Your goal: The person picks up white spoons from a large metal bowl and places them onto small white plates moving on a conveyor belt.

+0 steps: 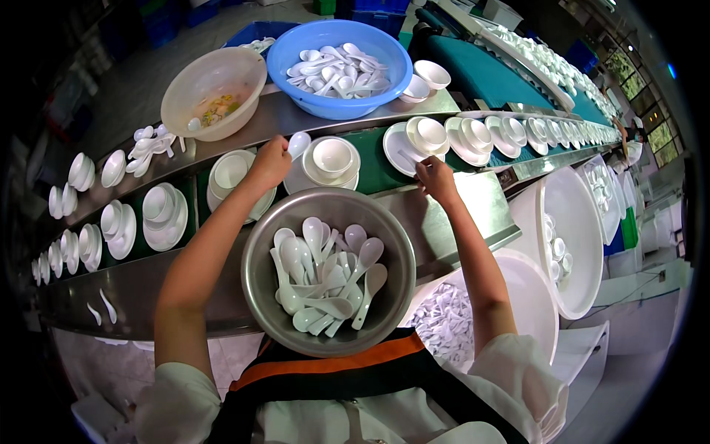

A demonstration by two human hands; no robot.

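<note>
My left hand [273, 162] is closed on the handle of a white soup spoon [299, 144], whose bowl lies over a plate bearing a stacked bowl [333, 156] on the green conveyor belt [370, 145]. At the near edge of another white plate [395, 149], which carries stacked bowls, is my right hand [435, 176], its fingers bent; whether it holds anything cannot be made out. Between my forearms, a steel basin [253, 261] full of white spoons [310, 277] sits close against my body.
A blue basin [344, 108] of spoons and a cream basin [252, 108] stand beyond the belt. Dish sets line the belt both ways. Large white tubs [527, 283] holding tableware are at right. Two spoons [108, 306] lie on the left ledge. A distant person [634, 149] is at far right.
</note>
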